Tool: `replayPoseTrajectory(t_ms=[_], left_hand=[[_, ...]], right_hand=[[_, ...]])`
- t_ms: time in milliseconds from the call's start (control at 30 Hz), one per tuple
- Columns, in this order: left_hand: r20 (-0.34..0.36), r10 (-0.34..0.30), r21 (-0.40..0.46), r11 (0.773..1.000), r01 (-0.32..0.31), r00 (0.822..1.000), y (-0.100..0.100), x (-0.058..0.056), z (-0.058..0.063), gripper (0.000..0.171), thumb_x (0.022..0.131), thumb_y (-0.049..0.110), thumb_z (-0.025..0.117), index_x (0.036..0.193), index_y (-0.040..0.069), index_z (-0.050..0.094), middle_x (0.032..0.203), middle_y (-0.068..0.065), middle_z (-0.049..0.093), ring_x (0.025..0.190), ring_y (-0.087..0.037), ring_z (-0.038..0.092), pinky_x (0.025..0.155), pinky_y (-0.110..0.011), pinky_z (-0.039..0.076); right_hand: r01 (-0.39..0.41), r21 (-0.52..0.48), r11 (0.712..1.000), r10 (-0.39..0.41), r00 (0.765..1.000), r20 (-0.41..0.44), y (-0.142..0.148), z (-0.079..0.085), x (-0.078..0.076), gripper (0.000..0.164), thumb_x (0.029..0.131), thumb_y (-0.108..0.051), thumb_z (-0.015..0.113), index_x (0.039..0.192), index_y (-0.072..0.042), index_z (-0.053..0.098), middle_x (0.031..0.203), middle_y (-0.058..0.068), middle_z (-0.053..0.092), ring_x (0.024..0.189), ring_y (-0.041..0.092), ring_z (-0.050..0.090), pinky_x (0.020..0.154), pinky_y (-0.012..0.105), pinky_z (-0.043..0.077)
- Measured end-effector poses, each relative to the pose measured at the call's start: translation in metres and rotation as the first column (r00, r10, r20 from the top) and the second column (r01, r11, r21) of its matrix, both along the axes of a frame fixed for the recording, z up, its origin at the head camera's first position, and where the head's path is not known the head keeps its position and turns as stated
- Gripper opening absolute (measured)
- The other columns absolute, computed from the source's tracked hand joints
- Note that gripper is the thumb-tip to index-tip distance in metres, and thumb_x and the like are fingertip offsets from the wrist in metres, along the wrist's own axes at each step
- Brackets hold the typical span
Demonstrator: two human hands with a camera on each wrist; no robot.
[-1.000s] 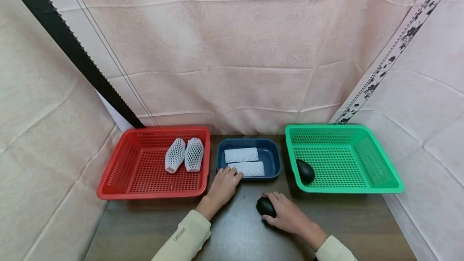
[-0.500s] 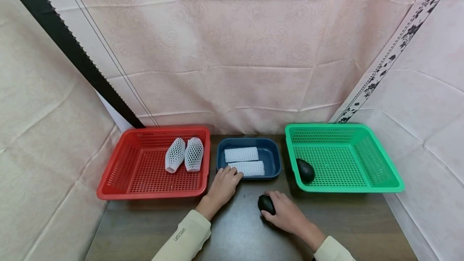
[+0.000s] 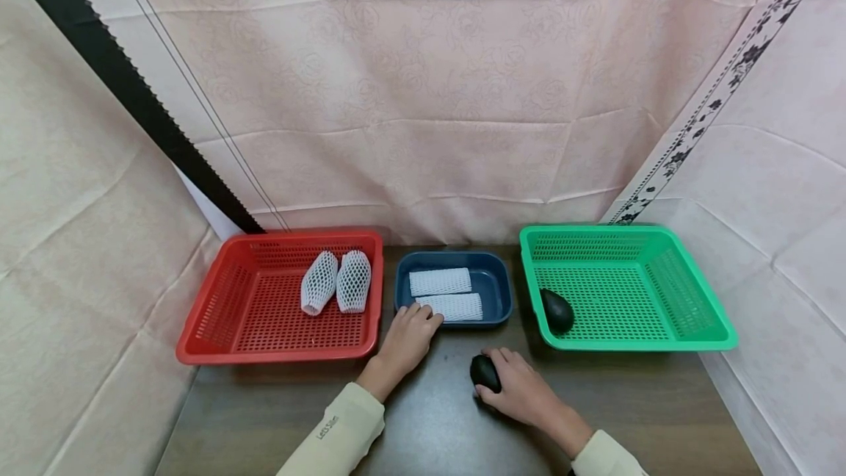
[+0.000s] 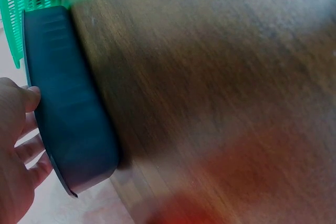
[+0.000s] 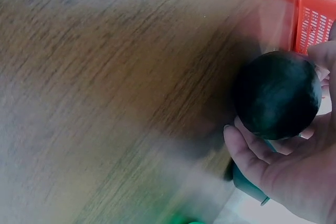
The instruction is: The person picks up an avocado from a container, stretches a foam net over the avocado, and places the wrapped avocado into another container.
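Note:
My right hand (image 3: 525,390) grips a dark, rounded avocado (image 3: 485,373) over the table, in front of the blue tray (image 3: 504,300). In the right wrist view, thumb and fingers curve around this avocado (image 5: 277,95). My left hand (image 3: 406,340) rests at the tray's near left rim; in the left wrist view its thumb lies on the rim of the tray (image 4: 73,103) and the fingertips pass behind it. Two white foam net sleeves, a far one (image 3: 440,282) and a near one (image 3: 456,308), lie flat in the tray.
A red basket (image 3: 277,355) at the left contains two netted pieces (image 3: 319,283), side by side. Another dark avocado (image 3: 557,312) lies at the left side of the green basket (image 3: 644,346) on the right. A pink cloth (image 3: 429,94) hangs behind the wooden table (image 3: 423,432).
My right hand has shifted the avocado very slightly right and away from me, then kept almost still. The left hand stays at the tray.

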State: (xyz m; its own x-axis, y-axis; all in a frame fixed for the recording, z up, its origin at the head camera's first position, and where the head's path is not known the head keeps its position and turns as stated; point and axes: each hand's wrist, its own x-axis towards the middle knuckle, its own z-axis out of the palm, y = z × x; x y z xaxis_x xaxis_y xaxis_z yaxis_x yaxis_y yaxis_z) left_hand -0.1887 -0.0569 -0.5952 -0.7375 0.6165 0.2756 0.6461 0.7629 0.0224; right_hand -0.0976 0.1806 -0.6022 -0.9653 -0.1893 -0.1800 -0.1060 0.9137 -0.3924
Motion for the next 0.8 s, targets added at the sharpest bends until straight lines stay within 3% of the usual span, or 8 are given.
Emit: replayPoseTrajectory(t_ms=[200, 533, 633, 800], left_hand=[[0.002, 0.001, -0.006, 1.000, -0.001, 1.000, 0.000, 0.000, 0.000, 0.019, 0.100, 0.014, 0.066, 0.115, 0.020, 0.075, 0.107, -0.002, 0.073, 0.095, -0.019, 0.062, 0.074, -0.032, 0.050], [0.034, -0.001, -0.021, 1.000, 0.002, 0.999, 0.000, 0.000, 0.003, 0.019, 0.100, 0.017, 0.067, 0.118, 0.019, 0.075, 0.110, -0.003, 0.073, 0.097, -0.019, 0.062, 0.075, -0.031, 0.050], [0.044, 0.001, -0.032, 0.999, 0.000, 0.999, 0.000, -0.001, 0.005, 0.019, 0.101, 0.019, 0.066, 0.118, 0.018, 0.075, 0.110, -0.003, 0.073, 0.096, -0.019, 0.062, 0.074, -0.030, 0.049], [0.033, 0.006, -0.016, 1.000, -0.006, 0.999, 0.001, -0.001, 0.011, 0.017, 0.102, 0.023, 0.065, 0.114, 0.017, 0.075, 0.104, -0.003, 0.072, 0.093, -0.019, 0.061, 0.071, -0.030, 0.047]], right_hand=[[-0.001, -0.001, 1.000, 0.001, 0.999, -0.048, 0.002, 0.010, 0.001, 0.062, 0.090, -0.050, 0.074, 0.139, -0.014, 0.059, 0.126, 0.006, 0.063, 0.112, 0.023, 0.059, 0.090, 0.046, 0.054], [-0.076, -0.009, 0.997, 0.074, 0.985, -0.157, 0.009, 0.045, -0.005, 0.059, 0.095, -0.045, 0.072, 0.142, -0.012, 0.057, 0.136, 0.007, 0.061, 0.123, 0.025, 0.058, 0.101, 0.046, 0.053], [-0.154, 0.002, 0.988, 0.151, 0.968, -0.199, 0.013, 0.054, -0.009, 0.057, 0.095, -0.043, 0.072, 0.141, -0.012, 0.058, 0.138, 0.007, 0.060, 0.124, 0.024, 0.059, 0.103, 0.046, 0.053], [-0.270, 0.044, 0.962, 0.271, 0.918, -0.290, 0.019, 0.064, -0.018, 0.055, 0.094, -0.039, 0.075, 0.139, -0.012, 0.059, 0.139, 0.010, 0.059, 0.125, 0.026, 0.060, 0.103, 0.046, 0.053]])
